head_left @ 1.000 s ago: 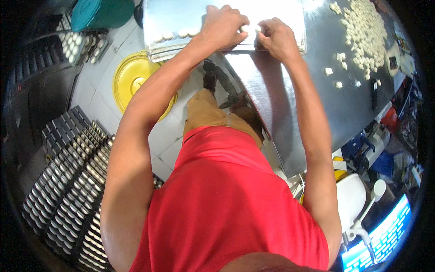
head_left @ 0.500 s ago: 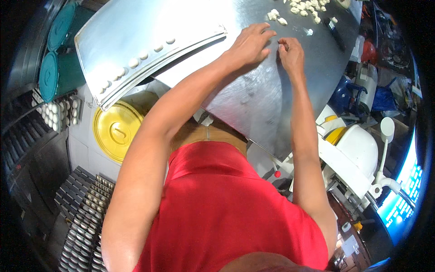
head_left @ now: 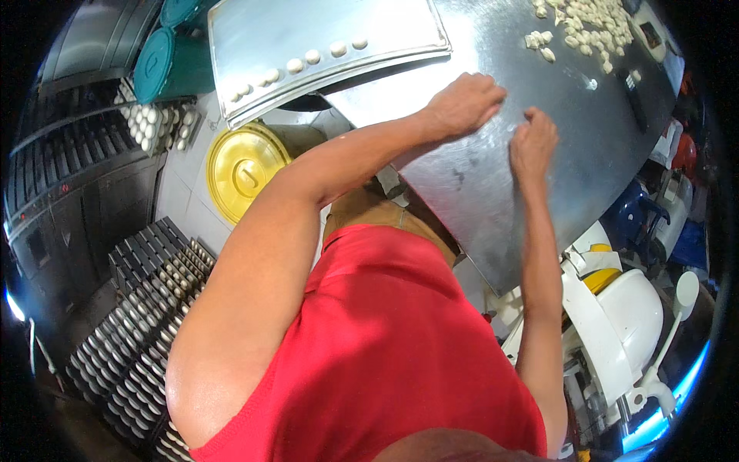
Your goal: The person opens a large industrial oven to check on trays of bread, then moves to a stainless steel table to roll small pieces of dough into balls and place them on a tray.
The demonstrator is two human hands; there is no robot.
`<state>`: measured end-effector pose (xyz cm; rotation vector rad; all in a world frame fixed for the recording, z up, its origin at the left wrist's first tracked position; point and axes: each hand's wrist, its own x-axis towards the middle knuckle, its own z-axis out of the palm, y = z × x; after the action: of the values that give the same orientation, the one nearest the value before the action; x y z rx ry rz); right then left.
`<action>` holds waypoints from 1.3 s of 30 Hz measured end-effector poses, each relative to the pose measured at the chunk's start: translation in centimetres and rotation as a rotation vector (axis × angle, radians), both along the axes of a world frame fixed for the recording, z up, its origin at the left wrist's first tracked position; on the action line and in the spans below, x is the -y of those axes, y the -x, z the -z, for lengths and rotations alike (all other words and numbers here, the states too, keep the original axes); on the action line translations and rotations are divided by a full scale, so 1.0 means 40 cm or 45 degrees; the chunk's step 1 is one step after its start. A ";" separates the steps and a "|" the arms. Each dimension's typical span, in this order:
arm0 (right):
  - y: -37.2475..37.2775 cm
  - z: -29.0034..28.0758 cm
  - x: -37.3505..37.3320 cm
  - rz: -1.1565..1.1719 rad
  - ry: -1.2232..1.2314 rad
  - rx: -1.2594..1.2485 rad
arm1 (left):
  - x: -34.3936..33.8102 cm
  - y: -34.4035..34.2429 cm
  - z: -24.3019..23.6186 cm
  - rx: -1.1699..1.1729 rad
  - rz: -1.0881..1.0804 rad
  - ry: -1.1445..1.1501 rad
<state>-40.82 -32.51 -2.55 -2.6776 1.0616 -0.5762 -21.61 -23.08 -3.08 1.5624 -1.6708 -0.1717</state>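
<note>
Over the steel table [head_left: 477,196], the left hand [head_left: 466,106] and right hand [head_left: 534,148] are showing a curled grip, whether grasping anything I cannot tell; dough pieces [head_left: 591,23] are lying far right, beyond both, while dough balls [head_left: 312,57] are lining the tray [head_left: 315,23] near-left to far-right, nearer the left hand

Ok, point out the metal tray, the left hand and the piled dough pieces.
Metal tray [head_left: 327,25], head view: its bare upper surface.
Left hand [head_left: 465,105], head view: back of the hand.
Dough pieces [head_left: 591,25], head view: middle of the pile.
</note>
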 end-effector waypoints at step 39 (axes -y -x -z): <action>0.044 0.003 -0.121 -0.387 -0.158 0.039 | -0.134 0.067 0.034 -0.479 -0.027 -0.039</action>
<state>-42.58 -27.67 -2.67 -2.6388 0.6396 -0.4741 -24.30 -17.74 -4.44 1.4632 -1.3612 -0.4532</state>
